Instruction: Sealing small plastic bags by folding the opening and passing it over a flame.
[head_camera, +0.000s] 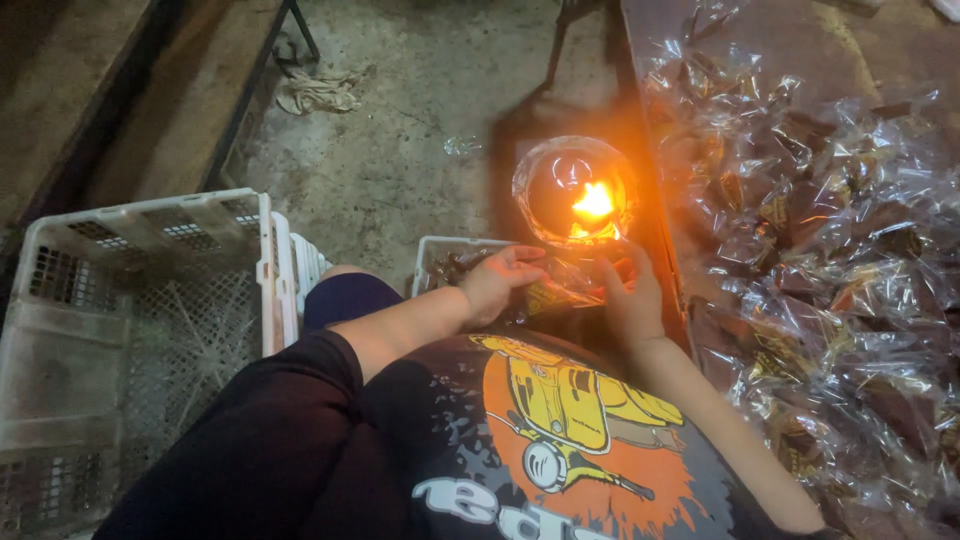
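The counter (860, 40) fills the right side of the frame, covered by a heap of clear cellophane packets (830, 240) with dark contents — too many and too overlapped to count. One large pale plastic crate (130, 330) sits at lower left on the concrete floor (400, 150); a second, smaller crate (440, 255) at centre holds more packets. Upper centre, one lit flame burns inside a round glass lamp (575, 195) at the counter's edge. Just below the lamp, both hands meet on a single clear packet (555, 290). The left hand (500, 280) lies on its left end with fingers extended; the right hand (630, 295) pinches its right end — fingertips up near the flame. One bundle of pale rope (318, 90) lies upper left.
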